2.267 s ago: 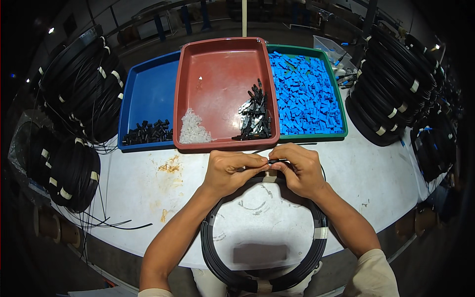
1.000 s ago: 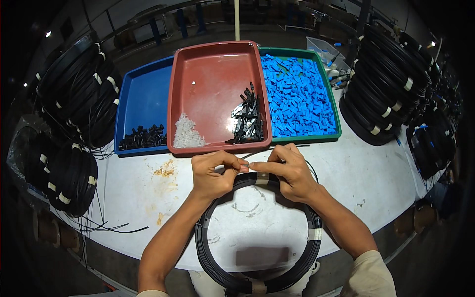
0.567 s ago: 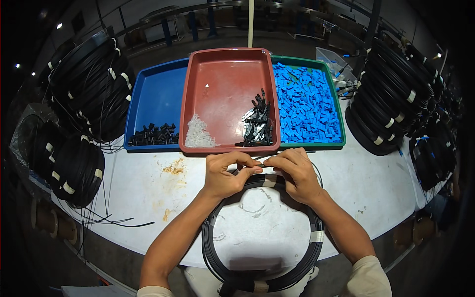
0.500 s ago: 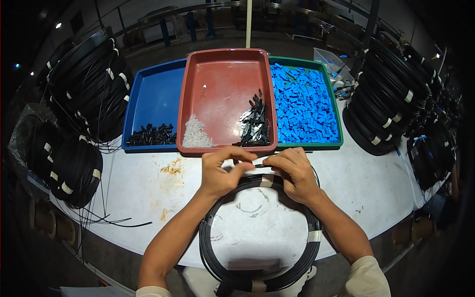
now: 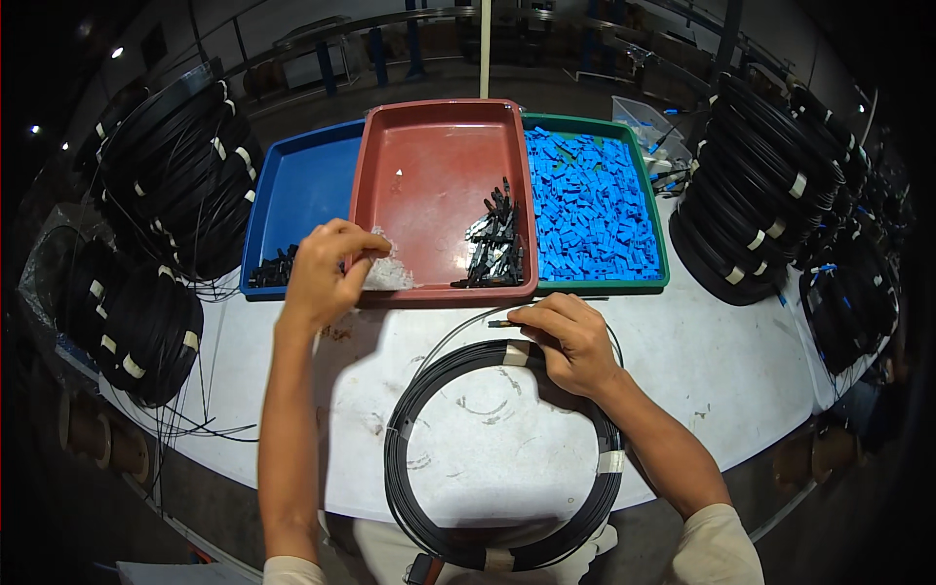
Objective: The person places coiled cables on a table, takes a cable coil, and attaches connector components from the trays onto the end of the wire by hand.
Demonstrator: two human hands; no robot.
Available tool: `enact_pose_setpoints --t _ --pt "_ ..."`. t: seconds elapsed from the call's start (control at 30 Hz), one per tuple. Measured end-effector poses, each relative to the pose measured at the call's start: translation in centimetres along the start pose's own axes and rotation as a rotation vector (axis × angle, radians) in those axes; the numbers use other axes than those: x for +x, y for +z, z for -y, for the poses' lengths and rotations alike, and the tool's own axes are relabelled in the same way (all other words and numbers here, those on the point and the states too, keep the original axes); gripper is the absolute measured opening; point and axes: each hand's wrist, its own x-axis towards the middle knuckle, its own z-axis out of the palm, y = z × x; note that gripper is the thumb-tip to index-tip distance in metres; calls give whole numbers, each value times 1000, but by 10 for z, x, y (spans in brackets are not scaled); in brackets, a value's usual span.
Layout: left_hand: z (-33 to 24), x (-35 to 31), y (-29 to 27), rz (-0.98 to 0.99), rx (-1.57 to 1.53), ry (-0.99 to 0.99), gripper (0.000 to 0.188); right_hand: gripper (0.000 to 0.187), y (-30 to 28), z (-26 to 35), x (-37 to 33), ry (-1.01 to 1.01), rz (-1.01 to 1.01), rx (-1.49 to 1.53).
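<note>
My right hand is closed in a pinch above the far edge of a coiled black cable. A small black connector on the cable's end sticks out to the left of its fingertips. My left hand is over the front left corner of the red tray, thumb and forefinger curled together beside a heap of small whitish clear pieces. Anything between those fingertips is too small to make out. Black connector parts lie in the same tray's right front corner.
The blue tray holds black parts, partly behind my left hand. A green tray is full of blue connector pieces. Stacked black cable coils stand at the left and right. Loose cable ends trail over the white table.
My left hand has left the connector and moved left to the whitish pieces. My right hand stays near its place, still holding the connector. The coil has shifted slightly left.
</note>
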Motion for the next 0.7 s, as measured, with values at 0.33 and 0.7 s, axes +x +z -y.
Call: enact_pose_setpoints --t 0.33,0.7 --pt "39 26 33 626 257 79 20 26 -2 3 0 152 37 103" --pt "45 35 48 702 354 108 19 25 -4 4 0 241 40 106"
